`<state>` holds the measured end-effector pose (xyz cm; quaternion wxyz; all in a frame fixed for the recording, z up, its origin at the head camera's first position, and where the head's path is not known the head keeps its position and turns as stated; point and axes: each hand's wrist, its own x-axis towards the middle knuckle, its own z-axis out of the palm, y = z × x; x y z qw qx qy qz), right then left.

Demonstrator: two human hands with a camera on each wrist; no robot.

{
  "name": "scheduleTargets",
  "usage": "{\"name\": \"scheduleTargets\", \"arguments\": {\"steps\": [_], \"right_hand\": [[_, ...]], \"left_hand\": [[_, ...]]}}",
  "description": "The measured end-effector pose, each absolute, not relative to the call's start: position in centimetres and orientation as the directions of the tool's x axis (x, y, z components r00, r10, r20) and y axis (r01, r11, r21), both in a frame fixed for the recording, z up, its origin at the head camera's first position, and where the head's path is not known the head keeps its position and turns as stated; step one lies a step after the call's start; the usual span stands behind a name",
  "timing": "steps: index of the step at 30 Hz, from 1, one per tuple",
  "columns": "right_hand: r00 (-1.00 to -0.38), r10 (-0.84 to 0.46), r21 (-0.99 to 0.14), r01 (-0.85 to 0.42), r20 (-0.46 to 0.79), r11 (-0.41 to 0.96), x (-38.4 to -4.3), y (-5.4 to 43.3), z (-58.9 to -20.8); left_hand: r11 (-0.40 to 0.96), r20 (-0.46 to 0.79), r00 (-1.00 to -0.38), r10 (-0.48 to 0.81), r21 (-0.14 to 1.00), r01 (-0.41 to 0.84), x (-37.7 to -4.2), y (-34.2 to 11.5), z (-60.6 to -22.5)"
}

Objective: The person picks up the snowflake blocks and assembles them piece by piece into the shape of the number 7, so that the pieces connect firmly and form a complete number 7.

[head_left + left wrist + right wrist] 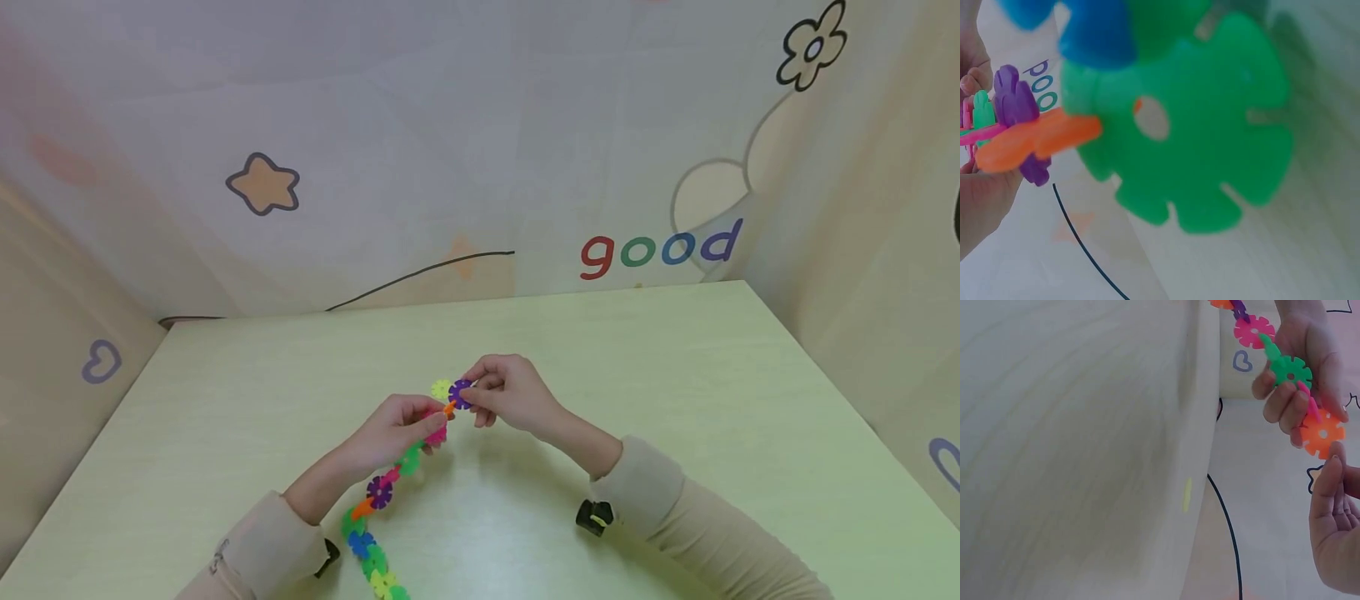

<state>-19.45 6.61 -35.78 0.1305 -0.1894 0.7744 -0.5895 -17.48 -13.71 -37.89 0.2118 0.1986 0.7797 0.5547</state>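
A chain of notched plastic discs in several colours [379, 492] runs from the table's near side up to my hands. Near its upper end my left hand [401, 429] pinches a pink disc [437, 432], thumb on top. An orange disc [1322, 434] is slotted into the pink one and shows between the two hands. My right hand [512, 393] pinches a purple disc [461, 394] between thumb and fingers, right at the orange disc's edge. In the left wrist view, a green disc [1210, 137] of the chain looms close, joined to another orange disc [1041, 142].
A yellow disc [440, 388] lies on the pale table [637, 358] just beyond the hands. Black wrist bands [595, 517] show below the sleeves. A printed curtain [397, 150] stands behind the table and along its sides.
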Motion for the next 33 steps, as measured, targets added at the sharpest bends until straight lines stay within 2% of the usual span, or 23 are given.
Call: {"name": "scheduleTargets", "arguments": {"steps": [5, 11, 18, 26, 33], "right_hand": [[-0.893, -0.445, -0.965, -0.173, 0.069, 0.198, -19.4, 6.4, -36.6], [-0.869, -0.489, -0.965, -0.184, 0.072, 0.186, -19.5, 6.6, -36.6], [-0.882, -0.470, -0.976, -0.127, 0.030, 0.178, -20.7, 7.4, -36.4], [-0.921, -0.387, -0.927, -0.107, -0.045, 0.360, -23.2, 7.5, -37.2], [-0.918, -0.381, -0.875, -0.094, -0.108, 0.475, -25.2, 6.8, -38.2]], "left_hand": [[0.307, -0.100, -0.846, 0.523, 0.949, 0.077, -17.4, -13.6, -37.7], [0.309, -0.103, -0.852, 0.513, 0.948, 0.071, -17.2, -13.6, -37.7], [0.306, -0.112, -0.856, 0.504, 0.950, 0.056, -17.2, -13.9, -37.8], [0.320, -0.141, -0.879, 0.455, 0.947, 0.014, -17.2, -14.6, -37.7], [0.315, -0.136, -0.884, 0.448, 0.949, 0.013, -17.3, -15.2, -37.6]]}}
